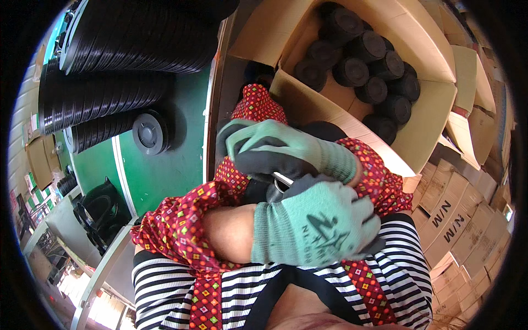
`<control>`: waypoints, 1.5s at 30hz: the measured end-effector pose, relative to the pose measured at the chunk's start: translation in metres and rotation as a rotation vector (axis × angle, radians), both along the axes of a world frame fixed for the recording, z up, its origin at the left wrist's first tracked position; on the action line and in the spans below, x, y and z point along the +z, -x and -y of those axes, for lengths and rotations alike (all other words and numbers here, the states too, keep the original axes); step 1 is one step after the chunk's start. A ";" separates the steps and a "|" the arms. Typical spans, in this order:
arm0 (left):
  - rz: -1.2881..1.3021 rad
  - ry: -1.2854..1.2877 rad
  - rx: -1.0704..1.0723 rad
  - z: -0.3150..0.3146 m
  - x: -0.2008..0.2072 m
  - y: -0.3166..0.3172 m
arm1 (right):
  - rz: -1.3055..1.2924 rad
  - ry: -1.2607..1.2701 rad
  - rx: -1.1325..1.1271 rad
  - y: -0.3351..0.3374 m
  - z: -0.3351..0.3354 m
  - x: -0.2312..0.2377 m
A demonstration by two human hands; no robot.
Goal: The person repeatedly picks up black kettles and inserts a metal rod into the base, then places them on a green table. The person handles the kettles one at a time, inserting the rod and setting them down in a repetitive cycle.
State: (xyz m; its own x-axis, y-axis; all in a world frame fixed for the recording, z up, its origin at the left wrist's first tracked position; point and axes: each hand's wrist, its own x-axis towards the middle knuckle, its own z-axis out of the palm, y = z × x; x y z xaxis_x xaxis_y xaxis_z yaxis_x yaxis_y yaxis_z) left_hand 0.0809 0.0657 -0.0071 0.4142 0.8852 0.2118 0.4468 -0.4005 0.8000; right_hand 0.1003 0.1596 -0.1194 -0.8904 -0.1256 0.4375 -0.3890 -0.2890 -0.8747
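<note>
My two hands, in mint-green gloves with black-coated palms, cross in front of my chest. My left hand (pixel 319 225) lies lower and nearer, its fingers curled down, their undersides hidden. Above it, my right hand (pixel 275 146) reaches across to the left with bent fingers, slightly smeared by motion. Between the hands shows part of a dark rounded thing (pixel 276 191) with a shiny pale edge, beside my left thumb. The gloves cover most of it, so its kind and what each hand grips are unclear.
An open cardboard box (pixel 363 118) at the upper right holds several black cylinders (pixel 352 71). On the left, long rows of black ribbed discs (pixel 104 96) and a loose black spool (pixel 150 133) rest on a green surface (pixel 187 159). Cardboard cartons (pixel 448 214) are stacked at right.
</note>
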 end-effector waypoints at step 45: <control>0.016 0.280 1.486 0.358 -0.181 0.097 | 0.593 -0.573 -0.590 -0.115 0.047 0.087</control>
State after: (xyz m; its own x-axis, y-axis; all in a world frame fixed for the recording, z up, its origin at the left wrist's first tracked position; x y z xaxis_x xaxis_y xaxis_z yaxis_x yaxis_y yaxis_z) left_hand -0.0158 -0.2927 -0.1878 -0.8676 0.4961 -0.0337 0.2872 0.5553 0.7805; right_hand 0.2156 0.1123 -0.0326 -0.9323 0.3519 -0.0832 0.2077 0.3327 -0.9199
